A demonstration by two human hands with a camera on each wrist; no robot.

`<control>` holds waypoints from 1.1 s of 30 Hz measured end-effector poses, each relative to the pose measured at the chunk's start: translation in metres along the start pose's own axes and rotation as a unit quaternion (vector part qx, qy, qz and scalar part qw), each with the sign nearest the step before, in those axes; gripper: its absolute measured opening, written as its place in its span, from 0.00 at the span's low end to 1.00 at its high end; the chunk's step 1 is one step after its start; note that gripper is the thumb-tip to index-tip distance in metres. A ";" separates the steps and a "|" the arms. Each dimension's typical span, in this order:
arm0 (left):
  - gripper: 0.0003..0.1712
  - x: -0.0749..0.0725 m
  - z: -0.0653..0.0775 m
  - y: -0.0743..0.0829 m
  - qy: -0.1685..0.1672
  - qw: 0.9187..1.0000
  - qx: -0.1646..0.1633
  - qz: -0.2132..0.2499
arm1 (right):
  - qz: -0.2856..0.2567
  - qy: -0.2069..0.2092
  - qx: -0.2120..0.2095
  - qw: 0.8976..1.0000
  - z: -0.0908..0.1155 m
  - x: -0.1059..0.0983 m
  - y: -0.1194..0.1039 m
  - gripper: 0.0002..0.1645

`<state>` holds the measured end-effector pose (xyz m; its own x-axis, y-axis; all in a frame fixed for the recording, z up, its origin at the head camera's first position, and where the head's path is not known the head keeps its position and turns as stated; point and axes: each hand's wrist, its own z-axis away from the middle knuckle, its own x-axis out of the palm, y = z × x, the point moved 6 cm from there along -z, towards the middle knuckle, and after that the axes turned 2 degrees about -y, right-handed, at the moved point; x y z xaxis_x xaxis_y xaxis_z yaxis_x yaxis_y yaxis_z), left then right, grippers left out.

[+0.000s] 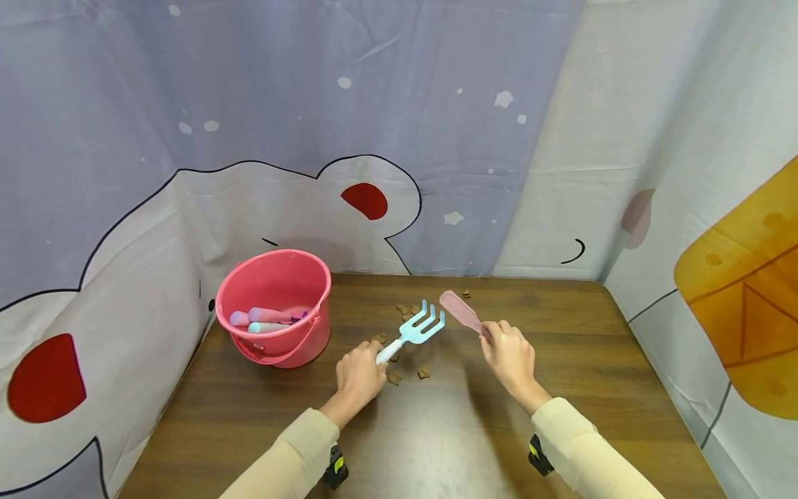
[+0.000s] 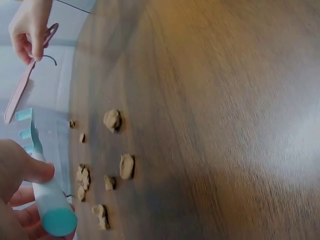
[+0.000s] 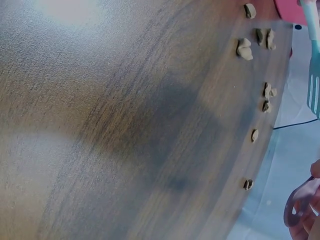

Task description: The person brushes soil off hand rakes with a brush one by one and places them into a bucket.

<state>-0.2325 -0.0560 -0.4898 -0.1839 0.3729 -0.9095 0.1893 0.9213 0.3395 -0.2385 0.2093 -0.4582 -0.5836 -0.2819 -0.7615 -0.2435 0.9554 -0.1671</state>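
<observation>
My left hand grips the white handle of a toy rake, whose light-blue tines point up and to the right above the table. Seen from the left wrist, the handle ends in a teal cap. My right hand pinches a narrow pink tool with a flat head; a loop at its handle end shows in the right wrist view. Whether its underside carries bristles is unclear. Both tools are held in the air, their heads close together. Beneath them, several small brown lumps lie scattered on the wooden table.
A pink bucket stands at the table's left, with a few lilac and mint-handled tools inside. A printed cloth hangs behind the wooden table and along its sides.
</observation>
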 end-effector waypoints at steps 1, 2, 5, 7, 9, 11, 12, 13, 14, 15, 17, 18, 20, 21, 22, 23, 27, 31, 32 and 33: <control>0.15 0.001 0.000 -0.001 -0.008 1.000 -0.009 0.012 | -0.002 0.002 0.002 1.000 0.000 0.000 0.000 0.12; 0.14 0.001 0.000 -0.001 -0.016 0.999 -0.018 0.023 | -0.004 0.004 0.004 1.000 0.000 0.000 0.001 0.12; 0.12 0.003 -0.001 -0.001 -0.038 0.996 -0.041 0.063 | -0.010 0.007 0.010 1.000 0.001 0.000 0.001 0.12; 0.11 0.004 -0.001 -0.001 -0.052 0.993 -0.055 0.093 | -0.014 0.011 0.014 1.000 0.001 0.000 0.002 0.12; 0.11 0.006 -0.001 -0.001 -0.066 0.988 -0.068 0.125 | -0.020 0.015 0.018 1.000 0.001 0.000 0.002 0.13; 0.10 0.009 -0.001 0.000 -0.077 0.981 -0.073 0.159 | -0.025 0.020 0.023 0.999 0.002 -0.001 0.003 0.13; 0.10 0.010 -0.001 0.000 -0.082 0.979 -0.075 0.173 | -0.027 0.022 0.025 0.999 0.001 -0.001 0.003 0.13; 0.10 0.011 -0.001 0.000 -0.087 0.975 -0.079 0.190 | -0.029 0.023 0.028 0.999 0.001 -0.001 0.004 0.13; 0.10 0.013 -0.002 0.000 -0.091 0.971 -0.081 0.204 | -0.030 0.023 0.031 0.999 0.001 -0.001 0.004 0.13; 0.11 0.015 -0.002 -0.001 -0.096 0.967 -0.083 0.222 | -0.031 0.023 0.034 0.999 0.001 -0.002 0.005 0.13; 0.11 0.019 -0.002 -0.002 -0.110 0.953 -0.102 0.265 | -0.032 0.021 0.039 0.999 0.000 -0.002 0.005 0.13; 0.12 0.021 -0.001 -0.002 -0.120 0.941 -0.113 0.294 | -0.033 0.021 0.040 0.998 0.000 -0.002 0.005 0.13; 0.13 0.026 0.000 -0.002 -0.144 0.913 -0.134 0.357 | -0.035 0.022 0.043 0.998 0.000 -0.002 0.004 0.13; 0.14 0.029 0.001 -0.001 -0.157 0.895 -0.144 0.392 | -0.037 0.024 0.042 0.998 0.001 -0.002 0.004 0.13; 0.14 0.032 0.002 0.000 -0.169 0.876 -0.156 0.424 | -0.039 0.026 0.042 0.998 0.001 -0.002 0.003 0.13; 0.14 0.034 0.003 0.001 -0.179 0.859 -0.163 0.452 | -0.042 0.028 0.041 0.998 0.001 -0.002 0.003 0.13; 0.17 0.042 0.006 0.006 -0.216 0.791 -0.185 0.541 | -0.048 0.033 0.033 0.998 0.000 -0.003 -0.001 0.14; 0.21 0.047 0.007 0.012 -0.239 0.737 -0.195 0.601 | -0.055 0.025 0.025 0.998 -0.002 -0.002 -0.007 0.14; 0.21 0.044 0.007 0.014 -0.244 0.725 -0.195 0.613 | -0.059 0.020 0.022 0.998 -0.002 -0.001 -0.008 0.14; 0.22 0.044 0.008 0.016 -0.249 0.715 -0.194 0.624 | -0.065 0.015 0.017 0.998 -0.003 -0.001 -0.010 0.14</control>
<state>-0.2300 -0.0259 -0.5263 0.2781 0.9349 0.2203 -0.3936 -0.0983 0.9140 -0.2378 0.1998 -0.4545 -0.5716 -0.4051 -0.7135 -0.2920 0.9131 -0.2846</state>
